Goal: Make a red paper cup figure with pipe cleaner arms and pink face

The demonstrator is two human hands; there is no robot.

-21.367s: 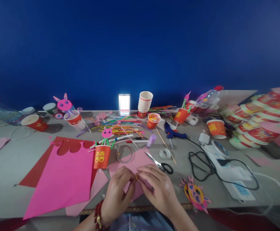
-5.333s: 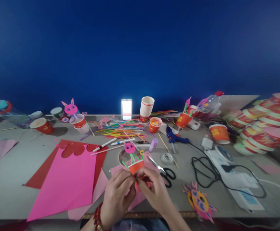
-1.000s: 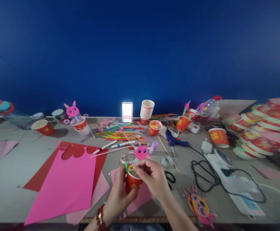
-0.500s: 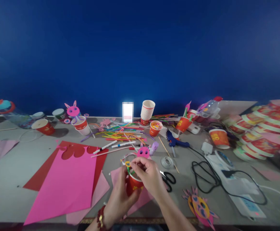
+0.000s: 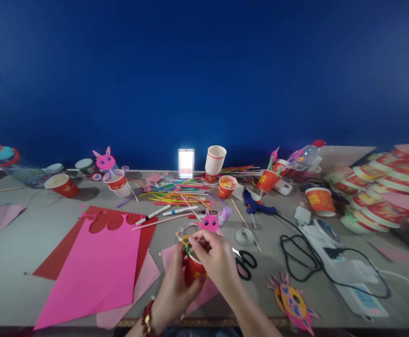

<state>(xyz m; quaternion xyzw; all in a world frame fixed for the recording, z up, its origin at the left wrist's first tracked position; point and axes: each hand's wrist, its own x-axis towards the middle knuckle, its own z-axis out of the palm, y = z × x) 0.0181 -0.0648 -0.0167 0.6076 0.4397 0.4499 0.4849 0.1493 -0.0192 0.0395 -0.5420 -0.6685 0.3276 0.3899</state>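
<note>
My left hand is wrapped round a red paper cup with yellow print, holding it near the table's front edge. From the cup's left rim rises a green stem, perhaps a pipe cleaner, topped by a small yellow disc. Over the cup's mouth, my right hand is closed in a pinch; its fingertips hide whatever is between them. Just behind my hands shows a pink paper animal head with eyes and ears. Black-handled scissors lie right of my right hand.
Pink foam sheet lies over red on the left. Colourful pipe cleaners spread at the back, near stacked cups. A blue glue gun trails a black cable to a power strip. Paper heads lie front right.
Both hands stay almost in place at the cup. The right fingers have shifted very slightly, and the whole view has moved a little.
</note>
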